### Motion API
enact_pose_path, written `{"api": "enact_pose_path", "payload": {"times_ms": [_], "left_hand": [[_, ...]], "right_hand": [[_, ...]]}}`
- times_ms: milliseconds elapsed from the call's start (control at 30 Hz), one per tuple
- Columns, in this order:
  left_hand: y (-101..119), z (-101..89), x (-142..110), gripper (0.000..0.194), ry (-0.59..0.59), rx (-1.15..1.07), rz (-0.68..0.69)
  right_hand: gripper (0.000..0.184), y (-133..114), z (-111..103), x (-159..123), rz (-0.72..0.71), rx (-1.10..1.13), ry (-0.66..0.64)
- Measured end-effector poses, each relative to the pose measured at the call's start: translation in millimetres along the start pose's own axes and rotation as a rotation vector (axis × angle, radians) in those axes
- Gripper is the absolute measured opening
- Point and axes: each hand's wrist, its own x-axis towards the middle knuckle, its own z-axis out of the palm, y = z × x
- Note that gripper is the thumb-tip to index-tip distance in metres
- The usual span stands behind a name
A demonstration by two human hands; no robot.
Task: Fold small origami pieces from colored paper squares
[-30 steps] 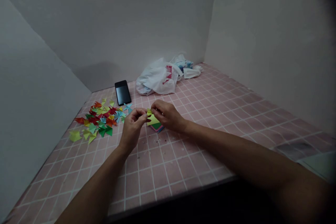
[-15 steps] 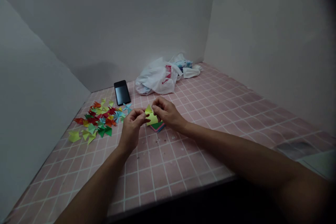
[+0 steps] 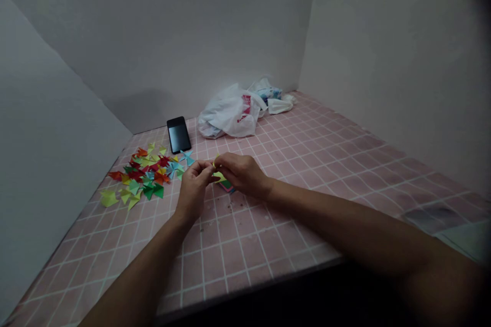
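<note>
My left hand (image 3: 194, 189) and my right hand (image 3: 241, 173) meet over the pink tiled counter (image 3: 268, 235). Both pinch a small yellow-green piece of paper (image 3: 218, 177), which is mostly hidden between the fingers. Just under my right hand lies a small stack of coloured paper squares (image 3: 227, 185), green on top with pink and blue edges. To the left lies a heap of folded paper shapes (image 3: 141, 176) in red, green, yellow and light blue.
A black phone (image 3: 178, 134) lies flat behind the paper heap. White plastic bags (image 3: 233, 112) sit in the far corner, where grey walls close the counter on three sides. The counter's front edge runs below my forearms.
The yellow-green paper stood up visibly between my fingers half a second ago. Now my right hand has come down and left over it, so little of it shows.
</note>
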Motion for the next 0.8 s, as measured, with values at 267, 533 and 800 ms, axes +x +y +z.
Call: {"api": "enact_pose_path", "payload": {"times_ms": [267,533,800], "left_hand": [[4.0,-0.1,-0.3,0.017,0.084,-0.224,-0.164],[10.1,-4.9,7.3,0.007,0.145,-0.347,-0.297],[7.8,-2.6,-0.4,0.021,0.072,-0.099,-0.076]], "right_hand": [[0.013,3.3,3.6,0.0,-0.078,-0.035,0.018],[0.015,6.5,4.4,-2.6,-0.136,-0.235,-0.092],[0.010,1.6,-0.2,3.2,0.061,0.166,0.022]]}}
